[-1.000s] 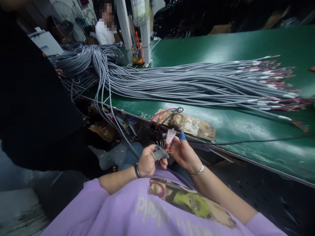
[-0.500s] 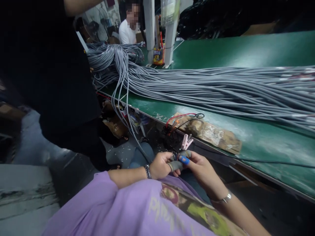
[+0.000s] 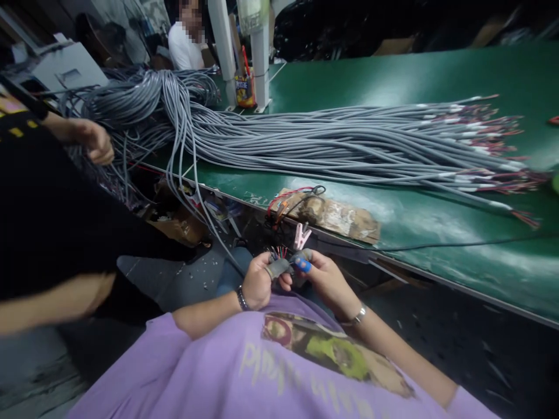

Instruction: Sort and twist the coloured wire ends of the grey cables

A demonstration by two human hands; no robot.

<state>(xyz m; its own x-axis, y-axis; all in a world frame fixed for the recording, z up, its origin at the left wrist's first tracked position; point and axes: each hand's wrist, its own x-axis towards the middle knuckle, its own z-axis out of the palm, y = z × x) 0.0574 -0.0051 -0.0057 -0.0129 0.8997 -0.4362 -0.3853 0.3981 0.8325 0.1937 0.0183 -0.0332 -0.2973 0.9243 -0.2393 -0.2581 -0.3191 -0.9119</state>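
Note:
My left hand (image 3: 258, 282) is closed on the end of a grey cable (image 3: 225, 249). Thin coloured wires (image 3: 279, 252), red and green among them, fan out above its fingertips. My right hand (image 3: 318, 272) is pinched closed right beside those wires, blue tape round its thumb; what lies between its fingertips is hidden. Grey coverings wrap some fingers of both hands. Just beyond my hands, a pink clip (image 3: 302, 236) sticks up at the table's edge.
A large bundle of grey cables (image 3: 305, 139) with stripped ends lies across the green table (image 3: 437, 244). Taped cardboard (image 3: 345, 218) with leads sits at the edge. On the left, a co-worker's hand (image 3: 94, 139) is near the coiled cables. White posts (image 3: 261, 64) stand behind.
The view has shifted right, bringing the bundle's stripped ends into sight. The coloured wires now show fanned out above my left fingers. The co-worker at left has moved, and their hand now shows.

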